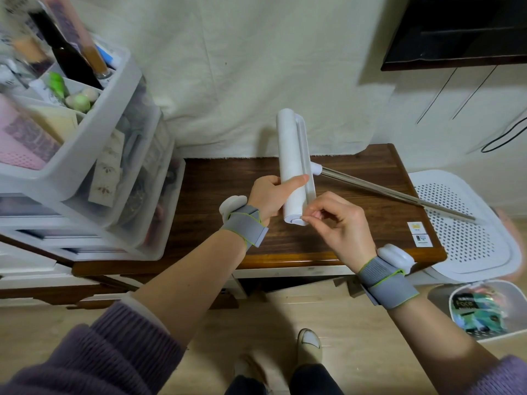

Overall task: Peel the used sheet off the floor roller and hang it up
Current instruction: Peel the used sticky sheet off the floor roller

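hands: left hand (269, 195) wraps the roller (292, 166), right hand (339, 220) pinches at its near end, sheet edge too small to see | roller: held upright over the desk (222, 195), looks light and stiff, sheet probably thin and sticky, best taken at a corner | room: pole (399, 193) reaches right over the basket (467, 223), drawers (85, 155) close on the left

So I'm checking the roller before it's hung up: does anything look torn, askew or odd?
Nothing stands out. The roller looks smooth and white; the left hand grips it while the right hand picks at its lower end.
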The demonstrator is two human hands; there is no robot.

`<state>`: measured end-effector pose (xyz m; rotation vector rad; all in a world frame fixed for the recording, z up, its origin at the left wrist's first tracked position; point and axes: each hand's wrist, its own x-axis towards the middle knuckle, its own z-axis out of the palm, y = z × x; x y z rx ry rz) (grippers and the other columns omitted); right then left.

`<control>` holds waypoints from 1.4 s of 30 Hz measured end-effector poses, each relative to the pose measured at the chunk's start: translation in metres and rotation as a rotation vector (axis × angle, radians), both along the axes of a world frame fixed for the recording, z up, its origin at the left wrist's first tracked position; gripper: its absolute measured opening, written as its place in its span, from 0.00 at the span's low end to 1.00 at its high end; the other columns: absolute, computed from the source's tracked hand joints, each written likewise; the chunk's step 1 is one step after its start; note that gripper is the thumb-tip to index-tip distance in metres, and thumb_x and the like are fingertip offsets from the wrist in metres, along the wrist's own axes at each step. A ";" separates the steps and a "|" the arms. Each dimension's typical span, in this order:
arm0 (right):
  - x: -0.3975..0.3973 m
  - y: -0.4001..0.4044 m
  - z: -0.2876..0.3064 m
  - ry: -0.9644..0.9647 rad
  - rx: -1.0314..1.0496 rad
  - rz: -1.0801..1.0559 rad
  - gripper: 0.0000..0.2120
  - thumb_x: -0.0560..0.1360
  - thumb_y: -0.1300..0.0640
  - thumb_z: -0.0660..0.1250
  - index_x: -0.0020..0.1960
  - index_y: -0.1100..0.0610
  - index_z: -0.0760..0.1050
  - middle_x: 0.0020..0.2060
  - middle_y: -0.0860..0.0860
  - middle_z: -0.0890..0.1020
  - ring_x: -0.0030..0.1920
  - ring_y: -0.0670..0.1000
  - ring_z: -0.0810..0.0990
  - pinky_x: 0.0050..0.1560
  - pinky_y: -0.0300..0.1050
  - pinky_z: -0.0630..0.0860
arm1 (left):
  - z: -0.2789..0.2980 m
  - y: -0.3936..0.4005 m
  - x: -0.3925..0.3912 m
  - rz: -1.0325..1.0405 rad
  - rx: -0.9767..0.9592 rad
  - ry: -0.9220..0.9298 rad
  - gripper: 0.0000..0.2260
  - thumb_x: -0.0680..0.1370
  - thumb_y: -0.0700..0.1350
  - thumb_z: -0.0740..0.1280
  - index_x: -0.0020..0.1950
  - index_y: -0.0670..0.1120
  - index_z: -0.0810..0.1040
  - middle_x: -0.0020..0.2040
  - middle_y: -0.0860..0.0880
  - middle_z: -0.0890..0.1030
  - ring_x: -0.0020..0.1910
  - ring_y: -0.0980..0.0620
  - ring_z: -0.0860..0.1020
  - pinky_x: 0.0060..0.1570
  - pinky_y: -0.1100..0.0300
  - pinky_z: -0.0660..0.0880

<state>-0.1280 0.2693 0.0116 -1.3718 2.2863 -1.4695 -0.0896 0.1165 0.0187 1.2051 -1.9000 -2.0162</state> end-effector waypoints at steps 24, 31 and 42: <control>-0.006 -0.007 0.008 0.030 0.074 0.087 0.04 0.71 0.66 0.70 0.44 0.60 0.78 0.36 0.47 0.75 0.38 0.44 0.74 0.41 0.37 0.72 | -0.002 -0.004 -0.004 0.011 -0.111 -0.051 0.16 0.68 0.55 0.74 0.43 0.43 0.75 0.47 0.43 0.83 0.41 0.49 0.81 0.38 0.57 0.75; -0.007 -0.010 0.005 0.068 0.107 0.111 0.02 0.71 0.65 0.70 0.42 0.60 0.79 0.36 0.49 0.75 0.38 0.44 0.73 0.41 0.38 0.72 | -0.007 -0.009 -0.004 0.005 -0.127 -0.074 0.17 0.68 0.55 0.74 0.44 0.43 0.76 0.50 0.42 0.84 0.49 0.45 0.84 0.44 0.54 0.79; -0.011 -0.014 0.008 0.072 0.058 0.102 0.04 0.70 0.67 0.70 0.44 0.61 0.82 0.36 0.51 0.77 0.37 0.48 0.75 0.41 0.38 0.73 | -0.002 -0.011 -0.007 0.029 -0.097 -0.095 0.14 0.67 0.54 0.74 0.39 0.45 0.76 0.47 0.44 0.85 0.47 0.45 0.85 0.49 0.50 0.82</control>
